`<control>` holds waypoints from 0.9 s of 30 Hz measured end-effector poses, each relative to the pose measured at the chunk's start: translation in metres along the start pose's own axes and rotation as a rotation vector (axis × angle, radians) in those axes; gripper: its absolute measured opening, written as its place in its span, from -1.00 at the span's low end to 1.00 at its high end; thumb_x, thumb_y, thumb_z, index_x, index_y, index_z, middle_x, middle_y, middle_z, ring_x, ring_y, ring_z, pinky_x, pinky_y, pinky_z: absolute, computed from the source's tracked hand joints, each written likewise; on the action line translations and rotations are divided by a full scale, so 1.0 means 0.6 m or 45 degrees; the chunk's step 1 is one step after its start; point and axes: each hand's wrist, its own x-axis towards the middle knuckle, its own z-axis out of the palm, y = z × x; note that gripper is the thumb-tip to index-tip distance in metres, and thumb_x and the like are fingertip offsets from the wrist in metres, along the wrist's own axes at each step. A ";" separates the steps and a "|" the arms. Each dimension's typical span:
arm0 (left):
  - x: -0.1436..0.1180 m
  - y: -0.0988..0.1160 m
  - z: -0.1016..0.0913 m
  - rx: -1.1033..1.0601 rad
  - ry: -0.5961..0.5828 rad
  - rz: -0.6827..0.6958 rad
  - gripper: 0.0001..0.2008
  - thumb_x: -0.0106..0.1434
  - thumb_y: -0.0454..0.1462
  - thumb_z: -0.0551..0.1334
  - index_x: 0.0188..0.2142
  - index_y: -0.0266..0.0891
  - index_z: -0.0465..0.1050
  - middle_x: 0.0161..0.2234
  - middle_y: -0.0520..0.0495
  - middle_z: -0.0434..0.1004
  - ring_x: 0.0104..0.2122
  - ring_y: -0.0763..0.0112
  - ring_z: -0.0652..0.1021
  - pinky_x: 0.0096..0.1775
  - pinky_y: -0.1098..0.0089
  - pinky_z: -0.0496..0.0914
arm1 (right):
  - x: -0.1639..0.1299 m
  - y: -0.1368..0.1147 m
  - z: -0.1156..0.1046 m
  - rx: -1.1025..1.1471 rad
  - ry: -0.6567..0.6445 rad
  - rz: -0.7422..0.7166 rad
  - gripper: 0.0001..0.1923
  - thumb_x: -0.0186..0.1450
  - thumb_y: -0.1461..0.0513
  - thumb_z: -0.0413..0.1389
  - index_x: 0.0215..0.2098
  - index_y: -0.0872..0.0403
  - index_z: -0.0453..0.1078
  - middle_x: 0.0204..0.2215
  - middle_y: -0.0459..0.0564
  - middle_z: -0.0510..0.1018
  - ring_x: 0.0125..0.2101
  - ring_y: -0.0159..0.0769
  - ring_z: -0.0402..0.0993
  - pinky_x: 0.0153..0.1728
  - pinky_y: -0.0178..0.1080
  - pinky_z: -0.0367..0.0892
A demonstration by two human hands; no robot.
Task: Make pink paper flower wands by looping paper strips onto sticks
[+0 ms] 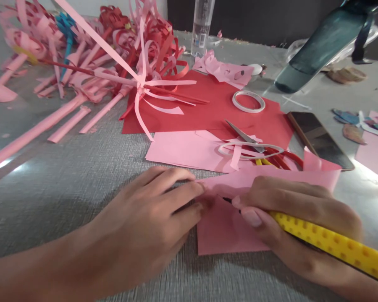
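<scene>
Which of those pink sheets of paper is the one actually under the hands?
The small pink sheet nearest the camera: the left hand presses its edge and the right hand, holding a yellow pen, rests on it. The larger pink sheet behind lies untouched.

Matt pink paper [227, 228] lies on a grey, finely woven-looking table [82, 176]. The pen [334, 243] is yellow plastic with raised dots. Red paper [208, 109] looks matt, scissors [244, 136] have metal blades, phone [319, 138] gleams glossy.

Bare grey table [66, 180] left of the hands — scissors [248, 140], tape ring [248, 101], phone [319, 138] crowd beyond, paper flowers [91, 54] far left.
</scene>
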 end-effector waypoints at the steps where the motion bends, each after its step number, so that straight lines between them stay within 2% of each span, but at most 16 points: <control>1: 0.000 0.000 0.000 0.009 -0.003 0.006 -0.72 0.44 -0.36 0.12 0.05 -0.21 0.53 0.05 -0.08 0.57 0.06 0.13 0.47 0.03 0.09 0.43 | 0.000 -0.002 -0.001 -0.014 -0.002 -0.014 -0.88 0.35 0.29 0.18 -0.32 -0.04 0.52 -0.62 -0.14 0.46 -0.68 -0.40 0.34 -0.66 -0.29 0.28; 4: 0.000 0.000 0.001 0.038 -0.010 0.014 -0.71 0.44 -0.36 0.13 0.07 -0.22 0.51 0.05 -0.07 0.57 0.06 0.12 0.46 0.03 0.08 0.41 | 0.001 -0.007 -0.003 -0.039 -0.017 -0.014 -0.86 0.35 0.29 0.18 -0.38 -0.04 0.47 -0.66 -0.17 0.41 -0.72 -0.43 0.27 -0.70 -0.31 0.21; 7: 0.001 0.001 0.002 0.043 -0.006 0.007 -0.71 0.43 -0.37 0.12 0.07 -0.23 0.51 0.03 -0.07 0.57 0.05 0.12 0.46 0.02 0.09 0.40 | -0.001 -0.010 -0.004 -0.044 -0.012 0.030 -0.85 0.34 0.27 0.20 -0.41 -0.05 0.46 -0.67 -0.16 0.42 -0.72 -0.42 0.29 -0.71 -0.31 0.21; 12: 0.003 0.000 0.005 -0.012 -0.052 -0.012 -0.69 0.43 -0.37 0.11 0.10 -0.23 0.49 0.05 -0.08 0.55 0.05 0.10 0.44 0.00 0.08 0.40 | -0.004 -0.008 0.000 0.027 0.042 0.119 -0.85 0.37 0.19 0.21 -0.38 -0.10 0.54 -0.65 -0.14 0.50 -0.69 -0.34 0.39 -0.66 -0.27 0.35; 15: 0.002 -0.003 0.006 -0.054 -0.081 -0.021 -0.74 0.42 -0.37 0.12 -0.01 -0.22 0.53 0.06 -0.08 0.53 0.05 0.07 0.41 0.00 0.05 0.39 | 0.000 -0.014 0.000 0.021 0.012 0.236 -0.82 0.40 0.13 0.19 -0.36 -0.12 0.58 -0.56 -0.11 0.60 -0.60 -0.26 0.52 -0.59 -0.24 0.46; 17: 0.001 -0.004 0.006 -0.074 -0.097 -0.012 -0.76 0.41 -0.36 0.13 -0.04 -0.22 0.54 0.07 -0.08 0.52 0.05 0.07 0.40 0.00 0.03 0.38 | 0.003 -0.020 -0.001 0.004 -0.002 0.274 -0.79 0.39 0.10 0.21 -0.41 -0.11 0.56 -0.55 -0.12 0.62 -0.58 -0.26 0.55 -0.58 -0.25 0.48; 20: 0.001 -0.004 0.003 -0.081 -0.140 -0.022 -0.73 0.43 -0.35 0.13 0.06 -0.21 0.49 0.07 -0.08 0.51 0.07 0.07 0.39 0.01 0.04 0.37 | 0.002 -0.022 0.001 -0.041 0.062 0.280 -0.80 0.31 0.06 0.30 -0.45 -0.12 0.53 -0.55 -0.19 0.64 -0.58 -0.31 0.56 -0.59 -0.33 0.47; 23: 0.003 -0.003 0.000 -0.080 -0.180 -0.048 -0.66 0.46 -0.34 0.09 0.16 -0.18 0.43 0.10 -0.06 0.49 0.09 0.06 0.38 0.02 0.04 0.36 | -0.007 -0.020 0.006 -0.129 0.124 0.284 -0.84 0.22 0.05 0.39 -0.38 -0.13 0.54 -0.53 -0.25 0.65 -0.61 -0.39 0.50 -0.62 -0.39 0.39; 27: 0.004 -0.002 -0.001 -0.012 -0.190 -0.026 -0.63 0.46 -0.34 0.07 0.20 -0.20 0.40 0.11 -0.06 0.49 0.08 0.06 0.39 0.01 0.04 0.36 | -0.023 -0.025 0.015 -0.282 0.174 0.345 -0.85 0.24 0.08 0.35 -0.37 -0.10 0.50 -0.57 -0.28 0.60 -0.62 -0.46 0.45 -0.60 -0.45 0.36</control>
